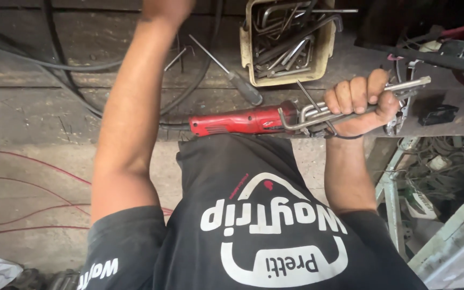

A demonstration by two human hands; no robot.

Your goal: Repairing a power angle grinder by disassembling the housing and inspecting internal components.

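Note:
My right hand (358, 102) is closed around a bundle of several long L-shaped metal hex keys (404, 86), held level above the edge of a worn wooden bench (38, 107). The keys' bent ends stick out to the left of my fist, over the head of a red power tool (243, 121) lying on the bench edge. My left arm reaches up across the bench. Only the wrist and heel of my left hand (168, 6) show at the top edge; its fingers are cut off.
A cream plastic bin (323, 51) with several more hex keys sits at the back of the bench. A grey-handled screwdriver (240, 83) lies beside it. Black cables (65, 70) cross the bench. Red wires (28, 188) trail on the floor at left. Metal frames and clutter (436, 177) stand at right.

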